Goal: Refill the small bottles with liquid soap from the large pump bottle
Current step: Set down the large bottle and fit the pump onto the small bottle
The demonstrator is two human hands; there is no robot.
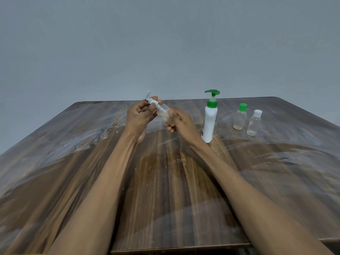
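Right, status: both hands are up over the table [55,162], working one small bottle [164,113]. My right hand [181,122] is wrapped round its lower body, fingers curled under the base. My left hand [140,115] pinches the white pump cap [152,101] at the neck, thumb and fingertips on the collar, nozzle sticking up past the knuckles. The bottle sits tilted between the two grips, cap end toward the left hand. I can't tell whether the cap is threaded on or loose.

Handling guess: clear thin plastic, light, a little pale soap in the bottom. Walls will likely flex if squeezed, so hold low and firm, not hard. Soap on the outside would make it slippery; wet smears on the table left of the left grip suggest that risk. Best purchase for twisting is the ribbed collar, not the nozzle.

Just right of the right grip stands the large pump bottle [209,124], white with a green head, upright. Further right are two more small bottles, green cap [240,119] and white cap [254,123], both capped and nearly empty.
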